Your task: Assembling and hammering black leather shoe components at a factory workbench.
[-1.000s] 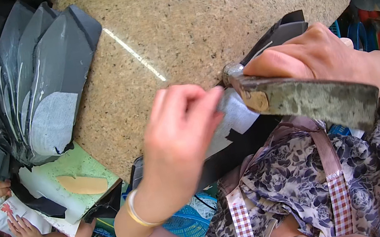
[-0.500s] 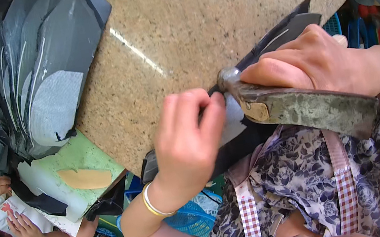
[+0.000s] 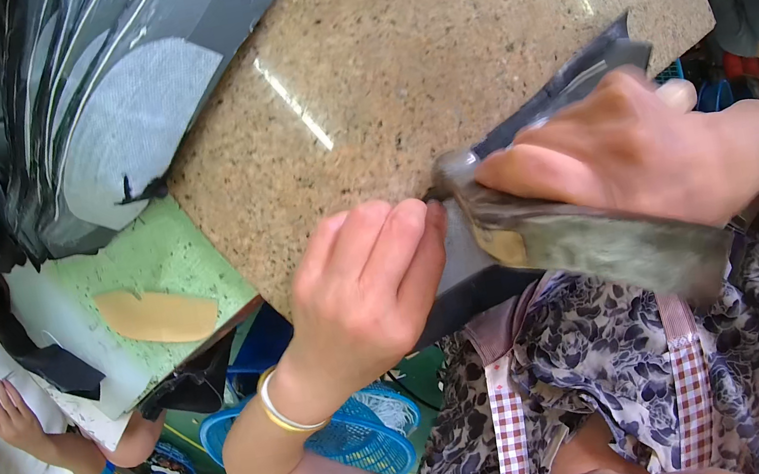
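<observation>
My right hand (image 3: 607, 146) is wrapped round a hammer (image 3: 603, 238) with a long, worn metal head. The hammer's rounded striking end is down at the edge of a dark grey sheet piece (image 3: 464, 253), close to my left fingertips. My left hand (image 3: 368, 285) is closed, its fingers and thumb pinching that piece's edge at the front of the speckled stone tabletop (image 3: 352, 79). The piece runs on under the hammer and my right hand, and its far end shows beyond them. My grip on the hammer's handle is mostly hidden.
A thick stack of dark grey cut pieces (image 3: 137, 127) lies on the left. Beside it, a green board (image 3: 140, 259) carries a tan cut piece (image 3: 155, 315). A co-worker's hand (image 3: 13, 403) is at far left. A blue basket (image 3: 365, 443) stands below the table edge.
The view has shifted, so the stack appears higher and larger. The hammer and right hand are now motion-blurred. My left hand still pinches the dark piece, its fingers closer together.
</observation>
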`<state>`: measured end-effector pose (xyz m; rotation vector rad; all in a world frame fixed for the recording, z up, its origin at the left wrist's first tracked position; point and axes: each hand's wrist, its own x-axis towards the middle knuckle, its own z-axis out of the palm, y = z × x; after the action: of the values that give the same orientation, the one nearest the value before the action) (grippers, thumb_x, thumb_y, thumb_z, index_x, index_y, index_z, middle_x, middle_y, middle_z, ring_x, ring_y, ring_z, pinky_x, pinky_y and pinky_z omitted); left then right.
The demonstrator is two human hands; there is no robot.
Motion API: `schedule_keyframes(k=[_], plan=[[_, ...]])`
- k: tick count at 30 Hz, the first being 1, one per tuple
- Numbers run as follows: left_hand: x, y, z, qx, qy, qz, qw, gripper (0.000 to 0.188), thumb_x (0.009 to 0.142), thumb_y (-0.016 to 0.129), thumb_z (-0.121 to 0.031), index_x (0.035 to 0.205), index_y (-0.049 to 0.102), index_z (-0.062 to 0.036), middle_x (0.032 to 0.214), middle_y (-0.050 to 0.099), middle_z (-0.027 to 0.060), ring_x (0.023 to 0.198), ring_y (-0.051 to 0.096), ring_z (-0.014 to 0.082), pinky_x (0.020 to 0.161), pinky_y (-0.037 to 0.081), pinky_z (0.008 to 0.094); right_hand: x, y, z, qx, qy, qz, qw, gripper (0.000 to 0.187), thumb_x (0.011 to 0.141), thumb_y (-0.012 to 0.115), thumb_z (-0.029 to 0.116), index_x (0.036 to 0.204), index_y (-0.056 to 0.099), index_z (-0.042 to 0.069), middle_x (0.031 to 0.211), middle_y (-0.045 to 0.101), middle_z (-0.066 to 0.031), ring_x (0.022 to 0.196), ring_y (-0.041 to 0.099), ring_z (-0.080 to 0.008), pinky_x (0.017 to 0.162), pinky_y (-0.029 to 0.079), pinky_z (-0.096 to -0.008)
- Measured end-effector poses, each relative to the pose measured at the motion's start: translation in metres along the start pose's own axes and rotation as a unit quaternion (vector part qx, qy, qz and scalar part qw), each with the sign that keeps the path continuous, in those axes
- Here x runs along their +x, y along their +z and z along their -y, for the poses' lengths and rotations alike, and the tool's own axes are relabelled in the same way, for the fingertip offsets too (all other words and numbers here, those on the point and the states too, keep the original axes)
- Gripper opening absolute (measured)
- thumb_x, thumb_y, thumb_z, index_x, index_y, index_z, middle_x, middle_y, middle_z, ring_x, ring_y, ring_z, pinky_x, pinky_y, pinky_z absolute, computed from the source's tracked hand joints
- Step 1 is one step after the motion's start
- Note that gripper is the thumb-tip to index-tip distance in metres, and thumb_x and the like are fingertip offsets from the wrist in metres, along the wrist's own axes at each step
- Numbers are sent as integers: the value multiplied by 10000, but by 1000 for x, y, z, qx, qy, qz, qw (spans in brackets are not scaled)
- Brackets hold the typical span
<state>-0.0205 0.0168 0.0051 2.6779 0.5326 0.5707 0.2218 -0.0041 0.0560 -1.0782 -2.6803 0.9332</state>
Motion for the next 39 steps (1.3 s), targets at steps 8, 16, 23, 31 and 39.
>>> schedule_keyframes(k=[8,16,23,31,39], plan=[[19,23,10,-82,-60,-65,993,171,751,661,-10,919,642,14,895,563,92,822,591,247,637,511,328,-10,-6,-2,-23,113,-122,986,339,818,676,173,1074,615,-41,890,704,-132,692,721,-208,574,578,-309],[8,5,20,-50,5,-18,999,185,777,659,-72,929,654,34,936,594,80,826,586,243,676,501,345,-2,-11,-10,-30,3,-79,996,284,803,691,130,1008,597,-42,752,675,-104,578,686,-234,486,541,-311],[-3,4,14,-25,-25,22,999,220,783,649,-66,973,658,44,946,600,100,834,586,249,664,488,319,-2,0,-16,12,27,-70,997,291,862,642,189,1052,582,-22,760,673,-139,620,693,-259,537,547,-335],[-31,18,2,32,-103,-102,989,251,738,666,-60,984,696,-16,944,637,66,789,592,226,620,469,326,18,4,-4,-47,-11,-50,998,316,820,662,186,1054,589,-13,758,666,-129,643,700,-262,565,566,-352],[-39,18,-19,106,-127,-93,982,173,798,673,-98,950,687,-16,961,629,70,790,583,224,665,457,327,28,13,-3,-64,-44,-68,995,326,821,649,185,1060,582,-28,757,666,-124,600,678,-233,513,532,-316]])
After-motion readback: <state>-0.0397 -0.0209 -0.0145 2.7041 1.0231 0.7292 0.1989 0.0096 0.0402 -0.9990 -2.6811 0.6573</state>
